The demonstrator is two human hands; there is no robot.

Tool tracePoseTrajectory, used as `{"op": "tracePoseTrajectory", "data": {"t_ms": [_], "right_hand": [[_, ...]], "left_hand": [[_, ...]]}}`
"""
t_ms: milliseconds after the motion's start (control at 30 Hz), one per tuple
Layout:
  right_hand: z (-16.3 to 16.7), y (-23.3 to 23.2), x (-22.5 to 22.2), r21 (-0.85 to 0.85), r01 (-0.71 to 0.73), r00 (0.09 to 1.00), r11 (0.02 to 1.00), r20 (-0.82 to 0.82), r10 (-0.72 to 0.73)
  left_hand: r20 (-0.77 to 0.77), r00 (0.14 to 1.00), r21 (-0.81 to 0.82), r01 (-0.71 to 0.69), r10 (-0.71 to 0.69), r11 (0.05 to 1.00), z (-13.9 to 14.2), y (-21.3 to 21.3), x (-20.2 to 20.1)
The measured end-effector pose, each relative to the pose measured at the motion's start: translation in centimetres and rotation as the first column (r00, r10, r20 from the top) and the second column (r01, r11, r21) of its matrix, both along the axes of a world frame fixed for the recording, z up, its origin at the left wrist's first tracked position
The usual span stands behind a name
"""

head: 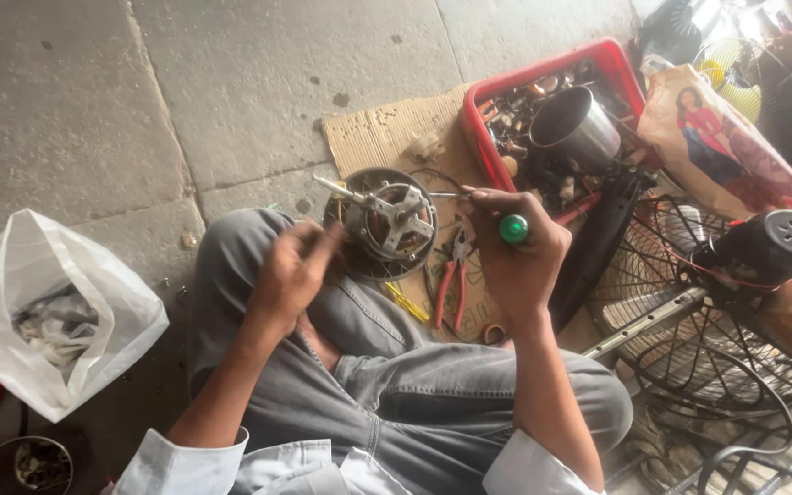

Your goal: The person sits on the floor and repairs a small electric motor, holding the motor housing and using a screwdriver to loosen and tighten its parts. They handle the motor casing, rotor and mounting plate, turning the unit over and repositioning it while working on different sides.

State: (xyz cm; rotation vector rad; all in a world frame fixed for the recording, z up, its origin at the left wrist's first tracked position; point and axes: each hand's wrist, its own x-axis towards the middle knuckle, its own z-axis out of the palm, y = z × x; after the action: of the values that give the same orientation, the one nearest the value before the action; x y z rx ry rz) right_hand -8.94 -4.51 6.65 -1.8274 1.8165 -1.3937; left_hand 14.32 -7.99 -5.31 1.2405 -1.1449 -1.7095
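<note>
The right hand (515, 261) is gripping a green-capped screwdriver (512, 228), its tip pointing at the motor (387, 223). The left hand (293, 270) is pinching the motor's edge. The motor is sitting by the knee, near red pliers (454, 280) on cardboard (378, 137).

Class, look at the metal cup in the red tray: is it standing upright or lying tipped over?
Tipped. The metal cup lies on its side across the clutter in the red tray, its open mouth facing left, dark inside.

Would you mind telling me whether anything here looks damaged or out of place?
The fan motor sits stripped of its housing on the knee, and a wire fan guard lies loose on the floor. The red crate is a jumble of parts. Nothing looks spilled.
</note>
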Motion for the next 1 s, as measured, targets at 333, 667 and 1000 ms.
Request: {"op": "tracePoseTrajectory", "data": {"t_ms": [333, 667, 1000], "right_hand": [[0.8, -0.3, 0.1, 0.061, 0.017, 0.986, 0.998, -0.166, -0.007], [-0.5, -0.3, -0.4, 0.061, -0.050, 0.977, 0.997, -0.206, 0.062], [0.2, -0.3, -0.5, 0.317, -0.100, 0.898, 0.943, -0.380, 0.222]], "left_hand": [[-0.203, 0.917, -0.720, -0.377, 0.343, 0.583, 1.4, -0.9, -1.4], [-0.173, 0.962, -0.729, -0.271, 0.213, 0.629, 3.4, -0.6, -3.3], [-0.128, 0.985, -0.798, -0.172, 0.117, 0.577, 5.7, -0.9, -3.1]]}}
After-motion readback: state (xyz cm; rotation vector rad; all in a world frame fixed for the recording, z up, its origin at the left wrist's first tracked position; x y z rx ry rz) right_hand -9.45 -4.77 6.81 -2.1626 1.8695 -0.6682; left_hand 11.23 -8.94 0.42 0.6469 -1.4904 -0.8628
